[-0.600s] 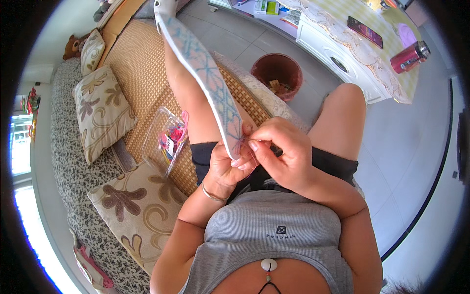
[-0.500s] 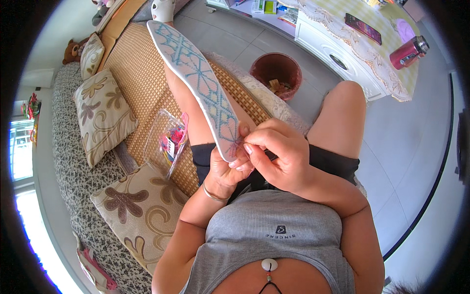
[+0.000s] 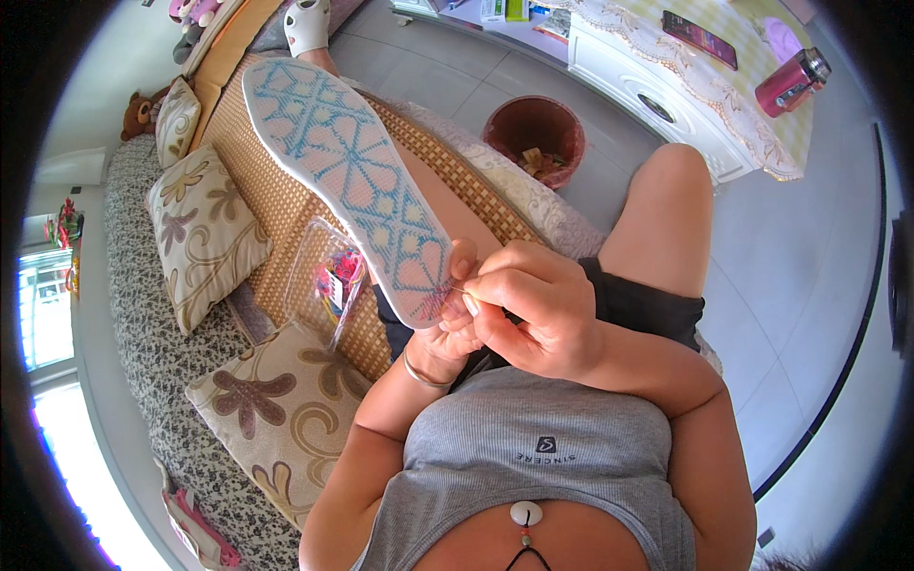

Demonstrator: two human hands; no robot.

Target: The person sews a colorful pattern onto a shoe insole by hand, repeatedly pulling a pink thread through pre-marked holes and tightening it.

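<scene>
An embroidered insole [image 3: 352, 157], white-edged with blue lattice stitching and pink patches, slants from upper left down to my hands. My left hand [image 3: 447, 333] grips its lower end, with the thumb on the upper face and the fingers beneath. Beside that end my right hand [image 3: 538, 305] is closed in a pinch. A thin needle [image 3: 458, 288] shows at its fingertips, close to the insole's edge. Dark pink stitches [image 3: 430, 303] mark the lower end near the needle. Any thread on the needle is too fine to make out.
A clear plastic box [image 3: 328, 281] with colourful thread bundles lies on the woven mat [image 3: 276, 133] to my left. Patterned cushions [image 3: 276, 409] line that side. Ahead stand a reddish bin [image 3: 535, 143] and a white table with a phone [image 3: 701, 40] and a red flask [image 3: 792, 81].
The insole has turned so its face shows more broadly, and its far end has swung left and down. My right fingertips have shifted slightly; the needle shows more clearly now.
</scene>
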